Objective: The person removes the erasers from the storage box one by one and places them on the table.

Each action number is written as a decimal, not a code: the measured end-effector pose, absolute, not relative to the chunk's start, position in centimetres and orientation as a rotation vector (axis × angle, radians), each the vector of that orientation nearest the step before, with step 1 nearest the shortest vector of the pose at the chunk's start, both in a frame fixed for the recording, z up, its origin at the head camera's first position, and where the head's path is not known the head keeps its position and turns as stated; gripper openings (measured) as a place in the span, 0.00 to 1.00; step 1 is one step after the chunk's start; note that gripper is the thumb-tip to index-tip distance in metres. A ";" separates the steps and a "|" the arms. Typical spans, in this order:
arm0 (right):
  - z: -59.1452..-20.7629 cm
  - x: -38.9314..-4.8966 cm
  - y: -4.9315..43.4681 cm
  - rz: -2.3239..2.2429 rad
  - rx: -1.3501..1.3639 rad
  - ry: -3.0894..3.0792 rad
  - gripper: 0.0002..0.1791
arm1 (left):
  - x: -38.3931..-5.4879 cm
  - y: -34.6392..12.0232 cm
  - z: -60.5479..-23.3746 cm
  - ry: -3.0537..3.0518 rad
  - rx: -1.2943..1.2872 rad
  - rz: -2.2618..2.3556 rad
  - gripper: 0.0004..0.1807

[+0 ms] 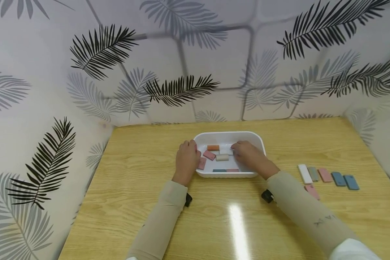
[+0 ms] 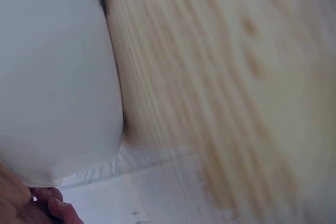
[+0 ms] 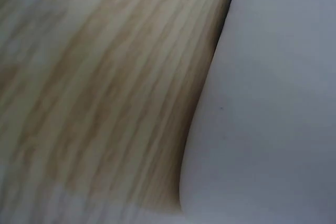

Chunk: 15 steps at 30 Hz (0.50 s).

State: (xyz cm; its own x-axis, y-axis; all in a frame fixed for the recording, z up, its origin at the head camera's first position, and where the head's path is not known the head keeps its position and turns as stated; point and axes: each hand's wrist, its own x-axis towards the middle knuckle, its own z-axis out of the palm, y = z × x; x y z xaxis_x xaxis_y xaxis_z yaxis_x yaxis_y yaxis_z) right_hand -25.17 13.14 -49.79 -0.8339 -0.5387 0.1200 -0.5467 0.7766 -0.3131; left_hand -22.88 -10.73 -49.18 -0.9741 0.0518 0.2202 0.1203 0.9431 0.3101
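Tray (image 1: 229, 174), white, sits on the table (image 1: 143, 151) between 2 hands, presumably so that both can reach inside; it holds an orange piece (image 1: 213, 147), a cream piece (image 1: 222, 157) and several flat pink and blue ones; the row of 5 pieces (image 1: 325, 175) and a lone pink piece (image 1: 312, 192) lie to its right, perhaps set apart to keep them separate; the left hand (image 1: 187, 159) bends over the left rim, a pink sliver (image 1: 196, 147) at its fingertips, though whether pinched I cannot tell; the right hand (image 1: 248, 155) dips inside, its grip and opening hidden.
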 end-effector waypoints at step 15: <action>-49.6 -25.5 12.4 0.688 0.822 -3.018 0.14 | -22.8 -10.7 -49.2 -2.876 -0.131 -0.472 0.07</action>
